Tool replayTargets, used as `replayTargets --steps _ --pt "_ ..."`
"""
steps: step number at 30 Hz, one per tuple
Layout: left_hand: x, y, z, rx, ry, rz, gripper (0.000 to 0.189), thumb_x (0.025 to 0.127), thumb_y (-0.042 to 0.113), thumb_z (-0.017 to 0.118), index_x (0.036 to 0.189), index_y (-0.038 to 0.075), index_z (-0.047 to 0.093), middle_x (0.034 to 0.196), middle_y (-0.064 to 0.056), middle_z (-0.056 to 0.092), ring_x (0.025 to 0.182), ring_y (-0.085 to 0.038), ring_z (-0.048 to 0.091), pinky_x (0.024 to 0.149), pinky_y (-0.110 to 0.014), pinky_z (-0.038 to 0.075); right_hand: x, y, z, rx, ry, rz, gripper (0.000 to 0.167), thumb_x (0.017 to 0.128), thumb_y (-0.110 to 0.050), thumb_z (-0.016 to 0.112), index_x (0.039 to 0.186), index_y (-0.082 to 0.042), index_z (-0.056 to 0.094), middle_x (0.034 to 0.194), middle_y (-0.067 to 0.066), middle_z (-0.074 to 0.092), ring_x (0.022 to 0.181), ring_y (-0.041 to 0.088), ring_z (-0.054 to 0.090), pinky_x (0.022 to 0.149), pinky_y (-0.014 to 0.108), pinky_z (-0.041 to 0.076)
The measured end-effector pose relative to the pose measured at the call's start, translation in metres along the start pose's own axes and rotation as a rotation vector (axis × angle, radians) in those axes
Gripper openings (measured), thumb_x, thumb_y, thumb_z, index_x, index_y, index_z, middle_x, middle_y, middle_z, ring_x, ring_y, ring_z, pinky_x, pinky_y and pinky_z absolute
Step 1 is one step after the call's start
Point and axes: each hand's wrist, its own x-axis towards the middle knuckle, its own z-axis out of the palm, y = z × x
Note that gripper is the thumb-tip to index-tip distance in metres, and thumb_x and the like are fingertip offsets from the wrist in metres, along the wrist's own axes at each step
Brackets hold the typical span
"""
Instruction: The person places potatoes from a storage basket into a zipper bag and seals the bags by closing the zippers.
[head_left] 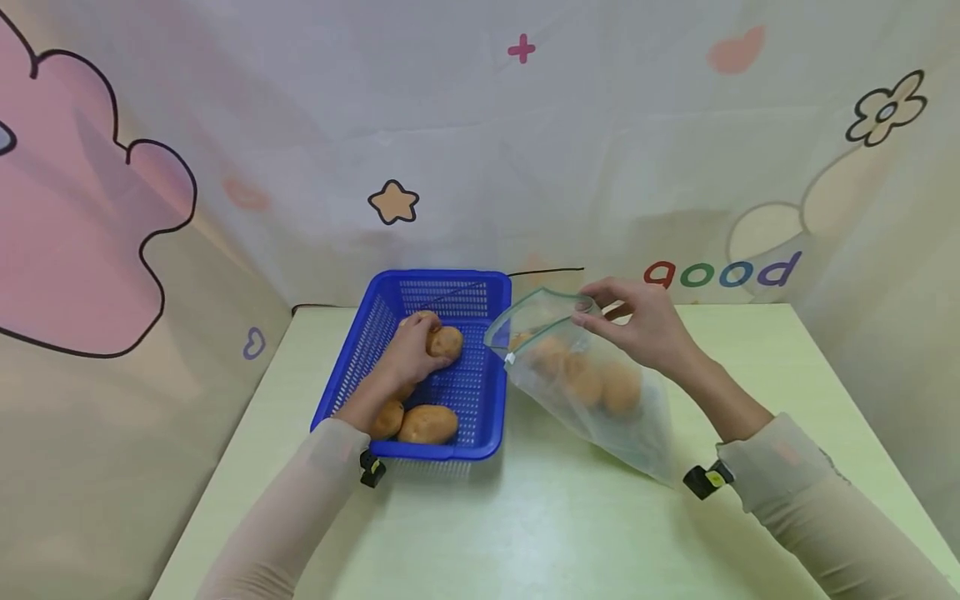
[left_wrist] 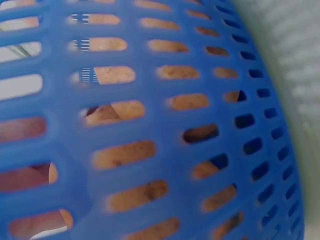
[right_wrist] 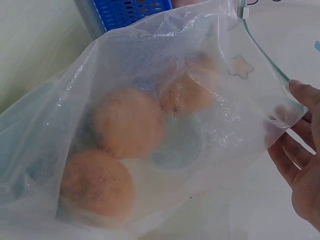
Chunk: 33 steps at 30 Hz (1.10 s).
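My left hand [head_left: 411, 350] reaches down into a blue plastic basket [head_left: 495, 417], its fingers and thumb around a potato [head_left: 447, 343]. Other potatoes [head_left: 429, 425] lie along the basket's left side and near end. To the right, my right hand [head_left: 643, 325] pinches the green-edged rim of a translucent zip bag [head_left: 637, 450] at its right corner. The mouth of the bag gapes beside the basket's right wall, with a white slider [head_left: 510, 358] at its near left corner. Through the bag's film, several potatoes [right_wrist: 129, 122] show blurred.
All of this stands on a pale green table [head_left: 525, 533]. A printed cloth [head_left: 465, 167] hangs behind it and along both sides. The basket's slotted wall [left_wrist: 65, 125] fills most of the left wrist view, with potatoes visible through the slots.
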Motion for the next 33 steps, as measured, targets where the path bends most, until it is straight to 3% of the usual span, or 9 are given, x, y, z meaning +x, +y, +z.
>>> replayTargets --steps 5,11,15,19,23,25,29,33 --pt "-0.001 -0.003 0.000 0.076 -0.004 -0.035 0.055 0.096 0.021 0.082 0.142 0.002 0.059 0.152 -0.019 0.050 0.139 -0.038 0.048 0.111 -0.052 0.045 -0.001 0.000 0.000 0.000 0.002 -0.001 0.025 0.089 -0.011 0.087 0.112 -0.008 0.078 0.093 -0.004 0.077 0.084 0.012 0.071 0.074 0.025 0.062" --pt "-0.007 0.012 -0.016 0.007 0.034 -0.052 0.054 0.097 0.023 0.080 0.143 0.003 0.059 0.140 -0.016 0.056 0.123 -0.034 0.058 0.100 -0.048 0.054 -0.001 0.000 0.000 -0.004 -0.007 0.000 0.026 0.090 -0.012 0.087 0.113 -0.008 0.078 0.094 -0.004 0.077 0.085 0.010 0.071 0.074 0.024 0.062" --pt "-0.007 0.039 -0.036 -0.050 0.129 0.023 0.055 0.097 0.026 0.081 0.142 0.004 0.059 0.133 -0.013 0.057 0.119 -0.031 0.061 0.096 -0.045 0.057 -0.001 0.000 -0.001 0.001 0.005 0.004 0.025 0.089 -0.011 0.087 0.112 -0.009 0.078 0.094 -0.003 0.077 0.084 0.010 0.071 0.074 0.022 0.061" --pt "-0.009 0.074 -0.049 -0.131 0.185 0.151 0.056 0.096 0.025 0.082 0.143 0.005 0.059 0.136 -0.012 0.058 0.120 -0.029 0.063 0.097 -0.042 0.058 -0.001 -0.001 -0.002 0.012 0.012 0.017 0.025 0.089 -0.010 0.087 0.112 -0.008 0.078 0.094 -0.003 0.077 0.084 0.009 0.070 0.074 0.021 0.061" --pt "-0.008 0.106 -0.049 -0.201 0.133 0.293 0.055 0.096 0.021 0.082 0.142 0.003 0.060 0.136 -0.012 0.058 0.119 -0.027 0.065 0.094 -0.036 0.060 -0.001 -0.003 0.000 0.008 0.015 0.017 0.028 0.088 -0.012 0.088 0.113 -0.007 0.078 0.096 -0.001 0.078 0.085 0.012 0.071 0.073 0.022 0.061" --pt "-0.007 0.119 -0.045 -0.193 0.097 0.333 0.054 0.096 0.021 0.082 0.142 0.003 0.060 0.134 -0.011 0.059 0.116 -0.025 0.065 0.092 -0.033 0.060 -0.001 -0.005 0.000 -0.002 0.012 0.017 0.029 0.088 -0.012 0.088 0.114 -0.007 0.078 0.097 -0.001 0.078 0.085 0.014 0.072 0.073 0.023 0.062" --pt "-0.001 0.135 -0.036 -0.178 0.051 0.339 0.053 0.096 0.021 0.082 0.141 0.004 0.061 0.133 -0.009 0.059 0.113 -0.022 0.063 0.090 -0.034 0.060 0.000 -0.006 -0.002 -0.028 0.004 0.025 0.029 0.089 -0.014 0.088 0.116 -0.006 0.077 0.100 0.001 0.079 0.085 0.018 0.074 0.073 0.024 0.062" --pt "0.004 0.140 -0.031 -0.197 0.014 0.317 0.054 0.098 0.026 0.080 0.143 0.004 0.059 0.134 -0.010 0.059 0.115 -0.022 0.063 0.090 -0.031 0.059 0.000 -0.006 -0.005 -0.045 0.011 0.029 0.028 0.090 -0.014 0.087 0.115 -0.007 0.077 0.100 0.001 0.079 0.083 0.019 0.076 0.073 0.022 0.061"
